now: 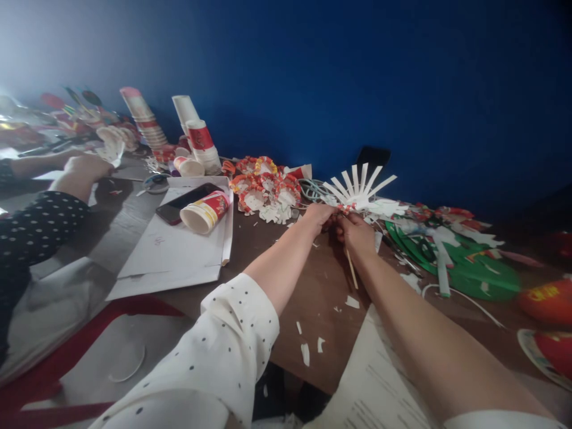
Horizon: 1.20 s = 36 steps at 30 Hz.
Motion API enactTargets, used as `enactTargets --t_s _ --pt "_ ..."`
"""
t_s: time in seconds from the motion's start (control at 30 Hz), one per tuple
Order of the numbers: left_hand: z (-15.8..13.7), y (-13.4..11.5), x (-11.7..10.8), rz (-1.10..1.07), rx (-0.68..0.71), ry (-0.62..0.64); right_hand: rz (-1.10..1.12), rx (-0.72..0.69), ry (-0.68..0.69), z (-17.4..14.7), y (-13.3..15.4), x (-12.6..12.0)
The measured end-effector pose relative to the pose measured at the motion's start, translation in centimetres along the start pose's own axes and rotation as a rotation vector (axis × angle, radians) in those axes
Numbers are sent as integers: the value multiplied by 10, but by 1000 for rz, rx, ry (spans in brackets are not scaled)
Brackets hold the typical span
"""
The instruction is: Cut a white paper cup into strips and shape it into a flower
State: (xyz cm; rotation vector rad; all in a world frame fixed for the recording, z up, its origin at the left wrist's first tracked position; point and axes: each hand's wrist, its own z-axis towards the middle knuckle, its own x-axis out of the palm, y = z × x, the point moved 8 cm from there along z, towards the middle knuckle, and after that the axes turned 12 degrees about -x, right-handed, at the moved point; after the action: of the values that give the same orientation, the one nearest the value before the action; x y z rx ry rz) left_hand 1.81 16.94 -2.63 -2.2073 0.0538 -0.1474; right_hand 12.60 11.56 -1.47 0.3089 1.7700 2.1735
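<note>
My left hand [322,215] and my right hand [358,233] meet above the table, both closed at the base of a paper cup cut into strips [361,183]. Its white strips fan upward and outward, and a bit of red shows near my fingers. Below the right hand's fingers a thin wooden stick [353,273] slants down toward the table. My fingertips are partly hidden, so how the stick meets the cup cannot be made out.
Left of my hands lie red-and-white cut-cup flowers [267,185], a paper cup [201,214] on a phone [179,207], and stacked cups [203,146]. Green discs [485,274] and scraps lie right. A co-worker's hand [87,168] works far left. A printed sheet [375,381] is near me.
</note>
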Motion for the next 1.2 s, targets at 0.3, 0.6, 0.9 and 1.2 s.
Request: enactTargets --t_s 0.3,0.6,0.9,1.2 --pt "3 0 3 -99 36 146 32 10 -6 2 1 -3" --pt "1 -1 4 -98 70 195 133 -41 19 2 1 0" --pt "7 -4 8 -83 150 252 -423 -254 116 -4 32 -4" --pt "2 -4 4 -62 124 127 -322 -185 89 -6 26 0"
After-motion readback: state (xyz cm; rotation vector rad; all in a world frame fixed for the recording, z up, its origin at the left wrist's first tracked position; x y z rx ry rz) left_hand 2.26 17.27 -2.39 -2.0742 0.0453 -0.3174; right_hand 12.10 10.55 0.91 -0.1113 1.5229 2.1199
